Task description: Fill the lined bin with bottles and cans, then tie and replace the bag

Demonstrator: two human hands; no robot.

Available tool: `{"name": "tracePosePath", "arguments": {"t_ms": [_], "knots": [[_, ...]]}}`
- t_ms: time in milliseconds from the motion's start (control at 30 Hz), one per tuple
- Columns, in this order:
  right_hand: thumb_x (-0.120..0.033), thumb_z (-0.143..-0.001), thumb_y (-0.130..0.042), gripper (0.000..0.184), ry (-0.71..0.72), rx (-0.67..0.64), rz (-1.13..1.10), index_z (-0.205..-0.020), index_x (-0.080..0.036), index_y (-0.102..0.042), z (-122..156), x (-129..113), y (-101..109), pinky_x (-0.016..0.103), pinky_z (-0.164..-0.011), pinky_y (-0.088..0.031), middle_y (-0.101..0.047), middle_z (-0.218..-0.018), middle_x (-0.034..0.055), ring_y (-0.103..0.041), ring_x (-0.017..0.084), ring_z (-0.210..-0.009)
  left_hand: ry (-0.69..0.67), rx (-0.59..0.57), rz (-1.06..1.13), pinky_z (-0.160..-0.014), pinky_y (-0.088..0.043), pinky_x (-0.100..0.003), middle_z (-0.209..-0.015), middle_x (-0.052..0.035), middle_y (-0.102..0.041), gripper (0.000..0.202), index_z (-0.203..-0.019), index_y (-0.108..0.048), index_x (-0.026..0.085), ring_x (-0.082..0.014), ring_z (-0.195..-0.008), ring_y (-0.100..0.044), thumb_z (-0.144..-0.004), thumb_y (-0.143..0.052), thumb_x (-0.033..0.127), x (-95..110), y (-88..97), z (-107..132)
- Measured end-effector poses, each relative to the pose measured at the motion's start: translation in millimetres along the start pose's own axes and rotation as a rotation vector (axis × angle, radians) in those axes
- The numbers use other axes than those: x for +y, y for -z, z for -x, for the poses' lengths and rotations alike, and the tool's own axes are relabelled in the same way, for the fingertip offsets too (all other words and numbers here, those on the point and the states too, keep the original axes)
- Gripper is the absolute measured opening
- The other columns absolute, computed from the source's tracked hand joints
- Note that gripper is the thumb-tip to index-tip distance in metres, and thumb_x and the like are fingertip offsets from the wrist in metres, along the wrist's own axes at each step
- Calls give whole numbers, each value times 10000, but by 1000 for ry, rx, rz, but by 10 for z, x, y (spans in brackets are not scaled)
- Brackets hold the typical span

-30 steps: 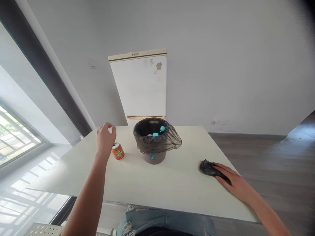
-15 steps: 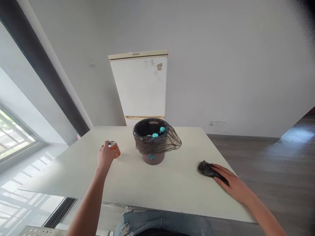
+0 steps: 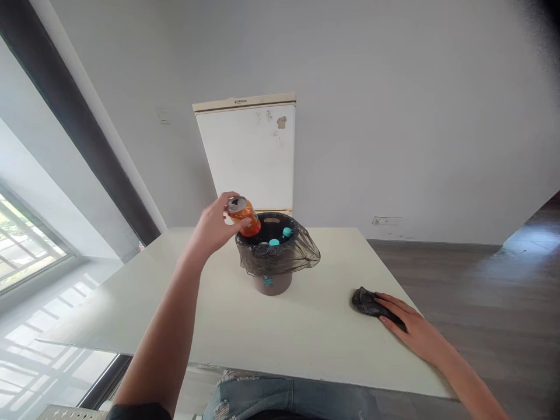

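Grey wall [image 3: 394, 128] and white refrigerator [image 3: 249, 154] behind a pale desk [image 3: 219, 326]. Our left hand [image 3: 213, 224] has its grip closed around an orange can [image 3: 249, 217], tilted, at the left side of the lined bin's mouth; turquoise caps [image 3: 273, 242] show inside the lined bin [image 3: 280, 284]. Our right hand [image 3: 415, 331] rests on a black plastic bundle [image 3: 365, 301]; whether it clasps it, we cannot tell. We judge the step in hand: bringing the can to the bin. Next move, we think, calls for centring it over the opening, then loosening the left grip.
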State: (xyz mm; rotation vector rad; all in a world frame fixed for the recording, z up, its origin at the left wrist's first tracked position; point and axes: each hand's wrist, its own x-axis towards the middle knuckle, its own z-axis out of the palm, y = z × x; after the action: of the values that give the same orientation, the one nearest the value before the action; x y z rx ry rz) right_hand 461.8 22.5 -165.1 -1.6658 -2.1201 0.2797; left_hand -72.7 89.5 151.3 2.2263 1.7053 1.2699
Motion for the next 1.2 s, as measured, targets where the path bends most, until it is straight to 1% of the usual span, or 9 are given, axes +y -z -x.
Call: {"name": "tracePosePath", "arguments": {"t_ms": [133,267,500,567,733,967,1067,1133,1200], "knots": [[-642,-1006,-488,568,-11,-11,-2,-1488,-358,-587,7,-28,14,546,-1143,-520,-480,-1628,27,-532,366,-1432,-1,-217,-68,-847,-530,-360,-1133,-34,-728,515,-1280,-606,291,-250,-985,-665,-806,-766,412,-30,-241,-171],[-625,-1015,-483,556,4,-15,-5,-1494,-361,-579,11,-44,27,542,-1172,-494,-472,-1634,14,-510,357,-1452,65,-339,-141,-734,-499,-325,-1100,-33,-728,491,-1240,-612,291,-255,-935,-666,-785,-764,400,-181,-394,-239],[-641,-1006,-480,576,-23,-41,5,-1505,-366,-566,9,-35,26,532,-1154,-517,-457,-1644,0,-510,356,-1453,-4,-475,-161,-773,-506,-332,-1152,-48,-732,529,-1272,-597,288,-275,-975,-684,-777,-759,382,-318,-519,-295],[-641,-1008,-476,579,-20,-37,7,-1506,-361,-566,6,-25,20,535,-1158,-513,-456,-1645,4,-506,355,-1456,-49,-504,-180,-831,-511,-345,-1195,-56,-729,531,-1276,-617,287,-296,-1053,-675,-773,-760,377,-337,-538,-333],[-629,-1005,-498,563,5,-4,5,-1494,-362,-582,-1,-8,12,540,-1161,-509,-487,-1624,15,-530,363,-1435,-68,-530,-262,-1029,-469,-390,-1330,-108,-681,589,-1297,-665,266,-362,-1305,-567,-730,-788,370,-404,-598,-411],[-629,-1004,-502,557,3,-7,5,-1492,-372,-578,-2,-5,10,537,-1162,-509,-479,-1629,8,-527,358,-1439,-74,-539,-291,-1000,-493,-383,-1261,-116,-697,532,-1186,-734,266,-372,-1268,-584,-680,-837,391,-453,-673,-447],[-619,-1007,-503,551,8,3,10,-1493,-370,-576,-1,7,1,530,-1166,-506,-480,-1629,8,-534,355,-1433,-107,-534,-246,-992,-500,-392,-1211,-107,-710,478,-1165,-748,263,-370,-1229,-607,-720,-819,421,-413,-657,-433],[-616,-1006,-504,555,9,1,18,-1504,-376,-561,3,5,3,522,-1148,-525,-487,-1623,8,-542,356,-1426,-108,-475,-186,-995,-504,-401,-1234,-97,-704,477,-1225,-729,267,-355,-1217,-617,-786,-776,447,-372,-615,-375],[-609,-1007,-503,607,-2,-5,23,-1572,-391,-468,10,-9,13,514,-1102,-562,-489,-1622,20,-553,360,-1415,-65,-321,-127,-1031,-496,-410,-1342,-99,-662,514,-1311,-682,259,-339,-1261,-601,-847,-731,476,-339,-557,-254]]}}
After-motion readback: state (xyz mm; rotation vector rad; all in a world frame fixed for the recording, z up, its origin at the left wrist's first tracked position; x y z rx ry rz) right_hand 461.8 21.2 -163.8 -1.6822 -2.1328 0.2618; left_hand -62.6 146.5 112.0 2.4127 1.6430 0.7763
